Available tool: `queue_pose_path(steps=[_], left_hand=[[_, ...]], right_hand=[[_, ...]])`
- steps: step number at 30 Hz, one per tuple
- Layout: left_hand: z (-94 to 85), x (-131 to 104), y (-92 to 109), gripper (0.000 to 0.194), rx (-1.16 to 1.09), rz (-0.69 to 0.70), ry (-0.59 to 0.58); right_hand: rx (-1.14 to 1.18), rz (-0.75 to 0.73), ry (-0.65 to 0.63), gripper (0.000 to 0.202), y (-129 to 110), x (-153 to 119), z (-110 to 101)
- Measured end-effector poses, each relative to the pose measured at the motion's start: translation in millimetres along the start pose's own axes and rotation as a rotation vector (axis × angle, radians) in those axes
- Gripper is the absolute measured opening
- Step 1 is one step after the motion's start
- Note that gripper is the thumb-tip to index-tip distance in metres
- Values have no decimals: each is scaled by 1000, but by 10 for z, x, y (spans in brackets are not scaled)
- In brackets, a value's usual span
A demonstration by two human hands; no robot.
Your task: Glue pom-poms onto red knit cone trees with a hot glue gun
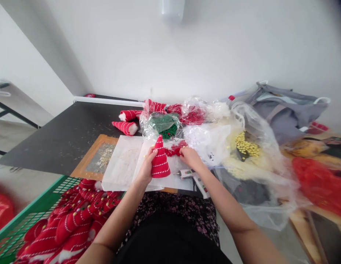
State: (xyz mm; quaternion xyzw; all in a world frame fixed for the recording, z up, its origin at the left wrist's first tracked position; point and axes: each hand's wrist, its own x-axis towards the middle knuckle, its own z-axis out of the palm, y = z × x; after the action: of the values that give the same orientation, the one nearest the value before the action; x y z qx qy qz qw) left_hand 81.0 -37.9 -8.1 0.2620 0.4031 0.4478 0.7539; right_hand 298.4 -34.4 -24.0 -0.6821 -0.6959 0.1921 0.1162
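Note:
My left hand point(147, 165) is closed around a red felt cone point(160, 161) with white stitched stripes, held upright with its tip pointing away from me. My right hand point(190, 157) has its fingers pinched at the edge of a small pile of red pompoms point(174, 149); what lies between the fingertips is hidden. Below that hand a white glue gun point(186, 173) rests on the white paper point(122, 156), its nozzle towards the cone. Behind the pile, a clear plastic bag holds green pompoms point(169, 131).
More striped cones point(126, 127) lie at the back beside a bag of red pompoms point(193, 115). Yellow pompoms point(246, 145) fill a clear bag at right, near a grey cloth bag point(286, 110). A wooden frame point(86, 157) and a green basket point(29, 229) of red pieces are at left.

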Motion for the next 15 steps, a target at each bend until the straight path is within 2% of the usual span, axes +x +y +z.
queue_pose_path(steps=[3, 5, 9, 12, 15], left_hand=[[-9, 20, -40, 49, 44, 8, 2], [-13, 32, -75, 46, 84, 16, 5], [26, 26, -136, 39, 145, 66, -4], [79, -8, -148, 36, 165, 119, -27], [95, -41, -140, 35, 157, 138, -34]], right_hand=[[114, -24, 30, 12, -31, -108, -127], [267, -73, 79, 13, -101, -200, -209], [569, -246, 208, 8, -386, -349, -285], [453, -333, 234, 13, -604, -388, -267], [317, -410, 243, 20, -690, -400, -246]])
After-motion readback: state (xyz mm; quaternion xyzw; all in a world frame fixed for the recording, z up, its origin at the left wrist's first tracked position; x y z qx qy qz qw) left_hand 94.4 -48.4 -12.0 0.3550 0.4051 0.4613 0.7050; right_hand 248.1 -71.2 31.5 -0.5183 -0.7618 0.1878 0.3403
